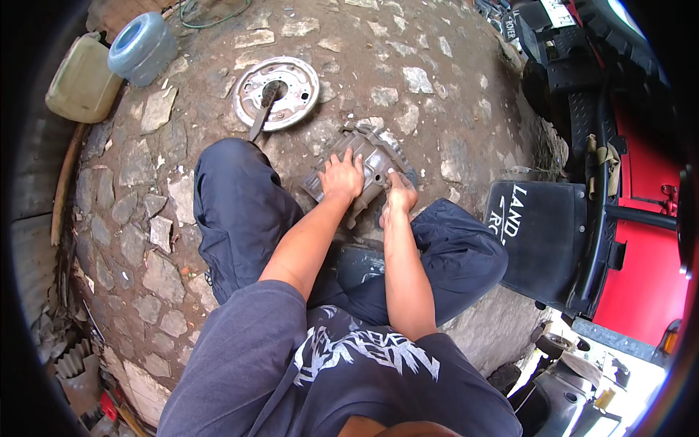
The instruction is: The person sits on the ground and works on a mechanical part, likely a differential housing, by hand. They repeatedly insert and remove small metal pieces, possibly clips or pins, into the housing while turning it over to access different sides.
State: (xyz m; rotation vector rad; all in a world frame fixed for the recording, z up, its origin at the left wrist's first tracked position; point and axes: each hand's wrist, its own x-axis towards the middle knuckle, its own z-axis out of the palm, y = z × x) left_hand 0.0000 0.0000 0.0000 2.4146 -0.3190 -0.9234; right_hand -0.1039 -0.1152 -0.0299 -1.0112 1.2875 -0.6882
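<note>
A grey, dirty cast-metal housing [373,159], like a gearbox casing, lies on the ground between my knees. My left hand [342,177] rests on its top left, the fingers stretched out and spread. At the housing's right side, my right hand [399,195] is closed around the near edge, with one digit pointing up along the metal; its other fingers are partly hidden. Farther off to the left lies a round pale metal plate [300,109] with a centre hole and bolt holes. A brush with dark bristles [272,93] lies across it, its handle toward my left knee.
Uneven stone paving [156,277] surrounds me. A blue water jug [149,58] and a yellowish jerrycan [84,80] stand at the far left. On the right, a red vehicle [648,284] with a black mud flap [542,240] comes close to my right knee.
</note>
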